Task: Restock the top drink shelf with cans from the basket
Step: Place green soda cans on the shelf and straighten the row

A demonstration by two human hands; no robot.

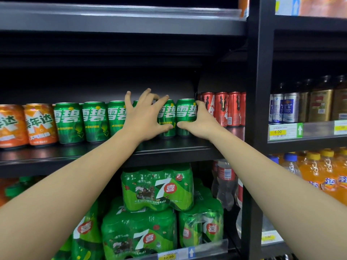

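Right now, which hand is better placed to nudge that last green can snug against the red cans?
Probably the right hand: its fingers already wrap the last green can, beside the red cans. The left hand sits one can over, fingers spread.

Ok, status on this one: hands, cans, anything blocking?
Left hand spread over a green can. Right hand gripping the end green can. Red cans tight on its right. Basket not in view.
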